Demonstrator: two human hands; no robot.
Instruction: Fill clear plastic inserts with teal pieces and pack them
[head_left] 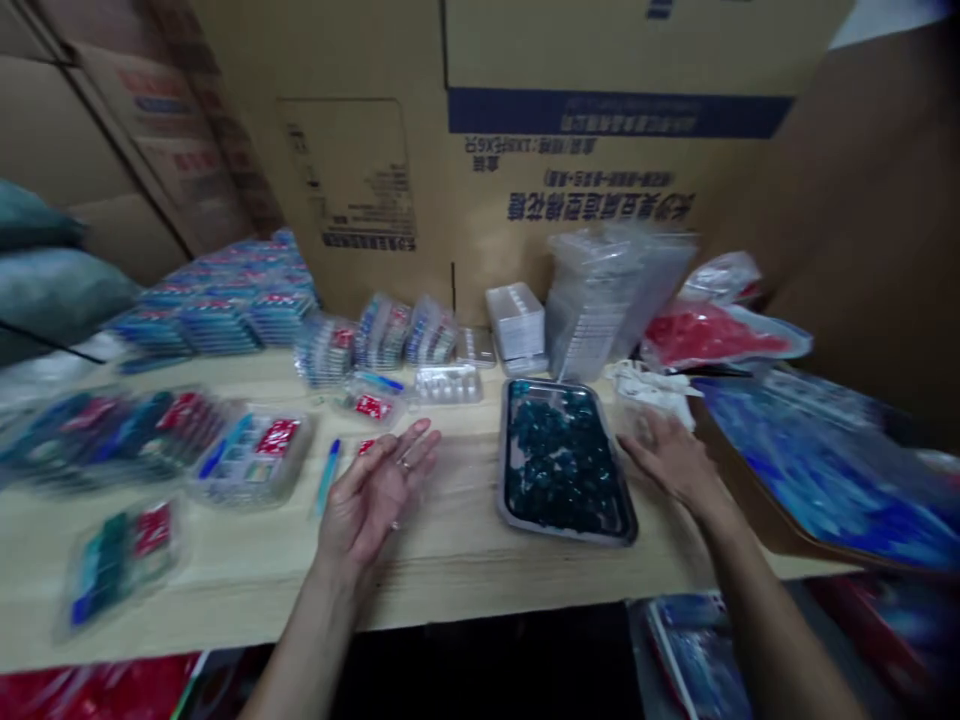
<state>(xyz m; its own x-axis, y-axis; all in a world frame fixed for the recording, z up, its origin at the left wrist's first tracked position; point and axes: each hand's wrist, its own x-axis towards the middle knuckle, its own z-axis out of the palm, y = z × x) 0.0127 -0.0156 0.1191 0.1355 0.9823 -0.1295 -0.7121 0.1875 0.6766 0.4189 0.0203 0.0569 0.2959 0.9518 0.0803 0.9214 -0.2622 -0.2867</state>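
Note:
My left hand (382, 490) is raised over the wooden table with its palm turned inward and fingers apart, holding nothing. Close to it lie a blue-capped pen (328, 478) and a small red packet, partly hidden by the fingers. To the right stands a clear plastic tray (504, 500) filled with small dark teal, glossy pieces (562, 455). Just beyond the tray's right side, my right hand (667, 455) is stretched out with fingers extended, a little blurred. Nothing shows in its grasp. Whether it touches the tray I cannot tell.
Filled clear cases (251, 455) sit in stacks on the left, with more piled behind (225, 290). Empty clear plastic trays (589, 300) stand by a large cardboard box (360, 170). On the right are a red bag (712, 335) and an open carton of blue items (817, 470).

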